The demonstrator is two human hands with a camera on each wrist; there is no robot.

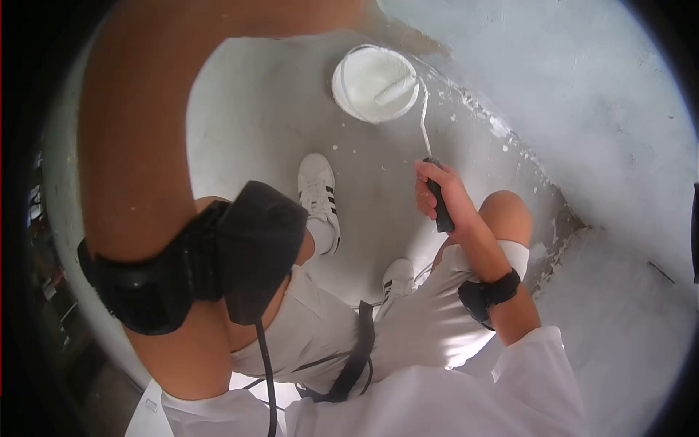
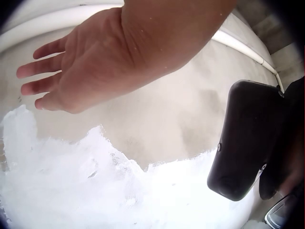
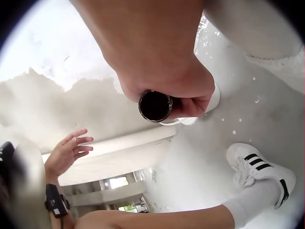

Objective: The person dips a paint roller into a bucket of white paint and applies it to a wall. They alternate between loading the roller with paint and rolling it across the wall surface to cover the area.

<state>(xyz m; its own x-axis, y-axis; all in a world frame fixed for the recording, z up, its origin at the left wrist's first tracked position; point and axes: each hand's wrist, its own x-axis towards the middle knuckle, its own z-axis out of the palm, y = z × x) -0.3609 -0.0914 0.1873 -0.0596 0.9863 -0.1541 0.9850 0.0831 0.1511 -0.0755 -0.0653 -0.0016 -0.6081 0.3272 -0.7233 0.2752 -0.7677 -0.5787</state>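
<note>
My right hand point(image 1: 450, 191) holds a paint roller by its black handle point(image 1: 438, 200), fingers wrapped round the grip. From there a thin, paint-coated frame runs up to the white roller sleeve point(image 1: 395, 89), which lies inside a white bucket point(image 1: 339, 91) with white paint in it. In the right wrist view the round handle end point(image 3: 155, 106) points at the camera. My left hand point(image 2: 90, 62) is raised in front of a wall, holding nothing, its fingers straight and spread. The right wrist view also shows it from the side, while the head view shows mainly its forearm.
Fresh white paint point(image 2: 71, 181) with a ragged edge covers the lower part of the wall, with bare beige wall point(image 2: 157, 119) above. Pale pipes point(image 2: 243, 50) run along it. Paint spots dot the grey floor around the bucket. My white shoes point(image 1: 317, 186) stand close by.
</note>
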